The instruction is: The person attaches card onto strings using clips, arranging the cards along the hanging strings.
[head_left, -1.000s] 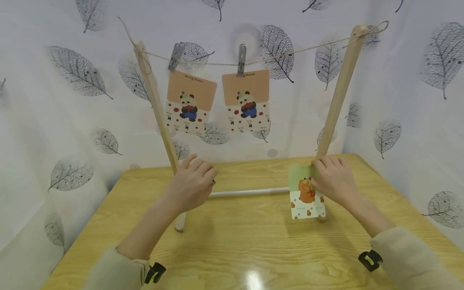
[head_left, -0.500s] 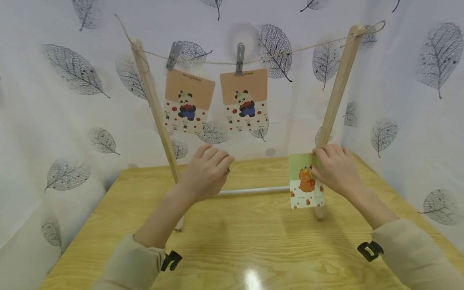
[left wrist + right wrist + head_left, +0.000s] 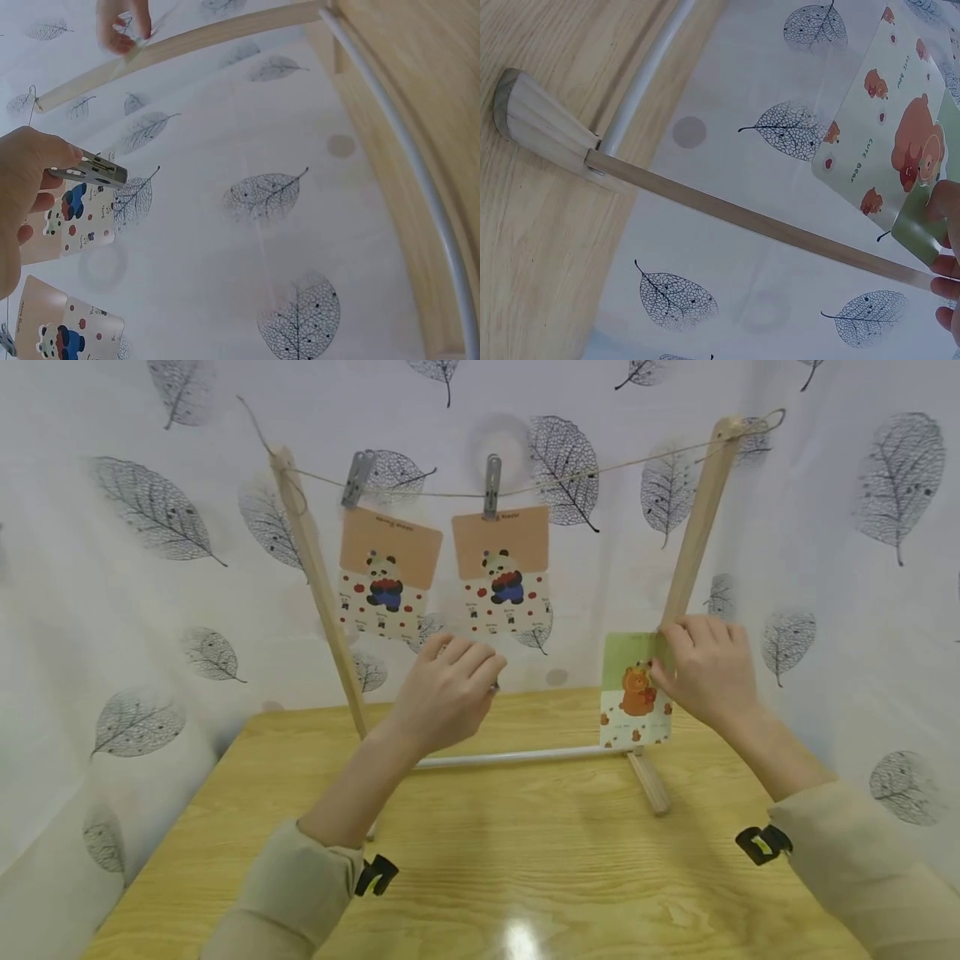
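My left hand (image 3: 448,693) pinches a grey clothespin (image 3: 96,169), which shows well in the left wrist view but is mostly behind the fingers in the head view. In my right hand (image 3: 711,670) is a green and white bear card (image 3: 636,693), held at its upper right edge between thumb and fingers. Two orange and white panda cards (image 3: 390,572) hang from a string (image 3: 600,469), each under a grey clothespin (image 3: 492,485). Both hands are below the string, the right one in front of the right post (image 3: 697,531).
The string runs from the left wooden post (image 3: 318,577) to the right one. A white rod (image 3: 517,756) joins the posts low down, above the wooden table (image 3: 525,852). Behind hangs a white curtain (image 3: 600,585) with leaf prints.
Both hands have risen. The left hand, with its clothespin, has also moved right toward the middle; the right hand has lifted the bear card higher along the right post.
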`<state>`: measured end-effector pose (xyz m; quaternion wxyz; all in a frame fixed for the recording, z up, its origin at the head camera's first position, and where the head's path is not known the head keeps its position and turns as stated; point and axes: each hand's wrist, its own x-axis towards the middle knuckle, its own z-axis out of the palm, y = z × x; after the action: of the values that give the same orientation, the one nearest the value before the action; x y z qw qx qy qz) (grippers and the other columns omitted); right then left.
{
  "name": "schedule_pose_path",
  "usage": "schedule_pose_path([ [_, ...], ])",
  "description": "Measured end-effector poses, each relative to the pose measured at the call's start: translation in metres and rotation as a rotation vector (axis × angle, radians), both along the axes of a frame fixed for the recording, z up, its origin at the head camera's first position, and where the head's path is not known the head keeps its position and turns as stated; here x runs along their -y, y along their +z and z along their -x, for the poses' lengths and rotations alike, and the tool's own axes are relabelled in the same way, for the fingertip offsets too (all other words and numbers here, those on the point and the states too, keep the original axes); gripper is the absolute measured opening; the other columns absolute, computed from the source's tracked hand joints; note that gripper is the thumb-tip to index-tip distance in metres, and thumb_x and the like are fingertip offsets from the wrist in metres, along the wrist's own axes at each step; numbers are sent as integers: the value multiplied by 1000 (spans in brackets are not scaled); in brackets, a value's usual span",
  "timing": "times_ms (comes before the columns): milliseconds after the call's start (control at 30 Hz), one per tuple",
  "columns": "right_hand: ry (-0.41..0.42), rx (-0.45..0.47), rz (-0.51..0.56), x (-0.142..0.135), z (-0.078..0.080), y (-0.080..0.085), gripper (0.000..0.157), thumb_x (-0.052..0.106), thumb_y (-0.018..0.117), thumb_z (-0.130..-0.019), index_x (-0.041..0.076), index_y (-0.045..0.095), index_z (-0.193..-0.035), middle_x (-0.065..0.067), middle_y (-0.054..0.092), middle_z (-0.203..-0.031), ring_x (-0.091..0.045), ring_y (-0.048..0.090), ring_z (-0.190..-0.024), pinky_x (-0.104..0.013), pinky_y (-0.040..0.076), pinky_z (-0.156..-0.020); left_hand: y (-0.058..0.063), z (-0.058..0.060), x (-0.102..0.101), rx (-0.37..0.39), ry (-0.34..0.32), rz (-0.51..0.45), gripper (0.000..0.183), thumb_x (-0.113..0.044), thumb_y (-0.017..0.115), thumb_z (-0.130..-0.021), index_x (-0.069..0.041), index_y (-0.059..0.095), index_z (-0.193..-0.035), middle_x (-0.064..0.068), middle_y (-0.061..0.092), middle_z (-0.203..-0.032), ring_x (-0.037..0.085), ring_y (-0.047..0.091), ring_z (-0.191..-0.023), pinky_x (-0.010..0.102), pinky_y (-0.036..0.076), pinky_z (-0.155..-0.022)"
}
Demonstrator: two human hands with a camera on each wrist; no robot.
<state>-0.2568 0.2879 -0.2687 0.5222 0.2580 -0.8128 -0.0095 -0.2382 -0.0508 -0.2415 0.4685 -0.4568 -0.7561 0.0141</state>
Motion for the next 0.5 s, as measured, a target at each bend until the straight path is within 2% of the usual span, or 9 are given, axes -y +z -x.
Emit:
schedule_pose_path([
  [133,-29,14,4,-1,1,8,36,15,64,-71,-5,57,-101,-23,57,-93,-41,51,-85,-53,38,-67,6,4,-6,-10,-15,0,20,-12,63,-80,-6,64,-99,6,64,-95,23,55,-91,40,36,-87],
  [500,-83,-59,34,-2,7,21,31,17,57,-76,-5,57,-98,-24,58,-93,-41,51,-85,-52,38,-66,25,6,-23,-30,-54,-40,23,-15,67,-79,-6,64,-101,6,64,-98,24,53,-94,41,36,-87],
])
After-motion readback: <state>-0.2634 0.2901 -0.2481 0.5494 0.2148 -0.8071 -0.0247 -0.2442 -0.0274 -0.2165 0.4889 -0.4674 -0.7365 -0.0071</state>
